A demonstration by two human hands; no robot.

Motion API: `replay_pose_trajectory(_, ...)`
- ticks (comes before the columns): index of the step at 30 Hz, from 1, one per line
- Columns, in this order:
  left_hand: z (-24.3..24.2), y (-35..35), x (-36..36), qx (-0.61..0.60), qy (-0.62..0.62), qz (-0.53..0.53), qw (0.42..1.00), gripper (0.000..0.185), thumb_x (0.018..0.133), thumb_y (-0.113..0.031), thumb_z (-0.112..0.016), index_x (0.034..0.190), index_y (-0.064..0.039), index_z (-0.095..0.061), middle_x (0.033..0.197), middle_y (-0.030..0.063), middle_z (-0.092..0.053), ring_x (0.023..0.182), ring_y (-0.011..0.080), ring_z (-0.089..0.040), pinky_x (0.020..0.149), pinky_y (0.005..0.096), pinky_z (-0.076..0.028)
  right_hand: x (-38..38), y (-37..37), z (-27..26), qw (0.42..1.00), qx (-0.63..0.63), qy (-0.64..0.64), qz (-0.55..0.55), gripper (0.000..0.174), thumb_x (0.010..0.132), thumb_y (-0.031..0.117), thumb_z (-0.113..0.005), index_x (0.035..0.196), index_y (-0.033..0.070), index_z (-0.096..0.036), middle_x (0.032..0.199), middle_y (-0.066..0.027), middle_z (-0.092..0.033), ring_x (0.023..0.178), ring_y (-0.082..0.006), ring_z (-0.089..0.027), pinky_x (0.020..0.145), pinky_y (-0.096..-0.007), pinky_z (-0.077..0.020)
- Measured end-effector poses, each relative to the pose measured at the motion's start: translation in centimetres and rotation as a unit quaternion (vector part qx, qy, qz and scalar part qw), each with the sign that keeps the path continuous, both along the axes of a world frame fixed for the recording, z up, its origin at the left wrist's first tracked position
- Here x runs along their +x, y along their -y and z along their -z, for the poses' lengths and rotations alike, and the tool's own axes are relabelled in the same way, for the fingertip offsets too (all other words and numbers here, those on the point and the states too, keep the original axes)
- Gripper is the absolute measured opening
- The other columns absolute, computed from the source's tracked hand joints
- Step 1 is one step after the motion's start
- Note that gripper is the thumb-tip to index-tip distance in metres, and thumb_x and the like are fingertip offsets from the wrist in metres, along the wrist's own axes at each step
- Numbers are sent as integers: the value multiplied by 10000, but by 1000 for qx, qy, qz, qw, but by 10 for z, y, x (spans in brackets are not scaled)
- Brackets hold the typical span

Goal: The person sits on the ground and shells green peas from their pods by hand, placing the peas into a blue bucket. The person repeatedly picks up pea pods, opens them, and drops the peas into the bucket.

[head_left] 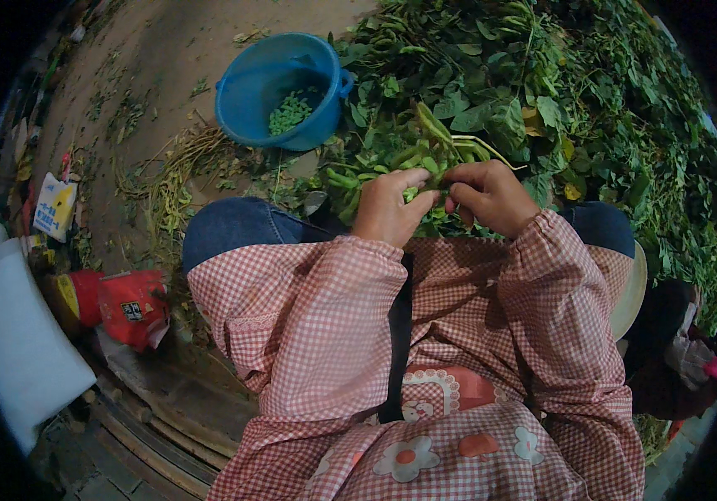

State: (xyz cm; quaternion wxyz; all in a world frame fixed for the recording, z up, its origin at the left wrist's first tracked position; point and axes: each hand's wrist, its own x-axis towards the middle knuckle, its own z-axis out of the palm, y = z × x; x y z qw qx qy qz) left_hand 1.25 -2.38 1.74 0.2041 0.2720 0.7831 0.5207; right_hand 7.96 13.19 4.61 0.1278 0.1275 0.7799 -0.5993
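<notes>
Between the knees, both hands meet over a bunch of green bean pods (pixel 433 125) on a stalk. My left hand (pixel 393 203) pinches a green pod (pixel 410 193) between thumb and fingers. Close beside it, my right hand (pixel 487 194) has its fingers curled at the base of the bunch; what exactly lies between its fingertips is hidden. More green pods (pixel 343 180) lie just left of and under the hands. Beyond the left knee stands a blue plastic bucket (pixel 227 119) with shelled green beans (pixel 289 114) at its bottom.
A large heap of leafy bean plants (pixel 615 125) spreads ahead and to the right. Dry stalks (pixel 177 163) lie on the dirt floor left of the bucket. Red packaging (pixel 133 307) and a white sheet-like object (pixel 23 338) are at the left, near wooden slats (pixel 145 432).
</notes>
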Motion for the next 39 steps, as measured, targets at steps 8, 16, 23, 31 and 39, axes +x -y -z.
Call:
replay_pose_trajectory(8,0,-4,2,43,166,-54,984,336,804,-229,-562,1000,44,-573,712,76,-581,610,101,-511,491,233,-405,1,1,-6,999,-53,12,3,171,794,48,-452,853,-59,-571,644,-41,-571,498,-72,-496,450,-219,-400)
replay_pose_trajectory(16,-14,-2,5,93,348,-77,930,330,826,-240,-529,1039,12,-536,589,-5,-474,497,42,-404,395,176,-292,3,-6,-8,991,-109,45,61,206,833,131,-481,923,-37,-556,652,-17,-556,477,-44,-439,421,-189,-342)
replay_pose_trajectory(23,-13,-5,9,103,345,-27,933,214,790,-151,-541,916,18,-579,602,12,-522,464,56,-436,391,191,-338,-3,-3,1,988,58,8,143,294,782,276,-602,812,-17,-609,668,-41,-600,518,-46,-459,459,-220,-365)
replay_pose_trajectory(31,3,-11,15,69,264,-37,961,176,735,-94,-554,838,48,-569,625,85,-576,509,100,-529,440,236,-416,-4,0,-2,985,-61,34,159,242,780,216,-607,836,-20,-610,616,1,-537,535,-53,-461,472,-198,-359)
replay_pose_trajectory(39,-4,-12,14,96,312,-72,942,149,741,-73,-511,829,38,-557,610,59,-545,503,101,-517,402,238,-389,-4,2,-4,975,-134,47,173,178,803,168,-567,856,-2,-570,620,-11,-556,475,-46,-473,409,-176,-343)
